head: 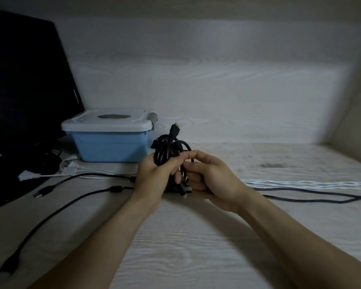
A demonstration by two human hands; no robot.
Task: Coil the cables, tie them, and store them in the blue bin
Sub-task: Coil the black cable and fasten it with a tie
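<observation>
The scene was dim and grey-blue, with the softest glow falling on the back wall (217, 84) beyond the hands (183, 176). Far left of them a dark screen (25, 80) swallowed detail into near-black. Faint shadows lay under the forearms on the counter (196, 236). Edges bowed with wide-angle distortion, corners darkened, and fine detail looked soft and smeared.

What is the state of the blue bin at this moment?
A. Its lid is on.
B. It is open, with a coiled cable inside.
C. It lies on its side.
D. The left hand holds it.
A: the pale lid sits closed on the blue bin, which stands upright behind the left hand; that hand holds the black cable bundle instead.
</observation>
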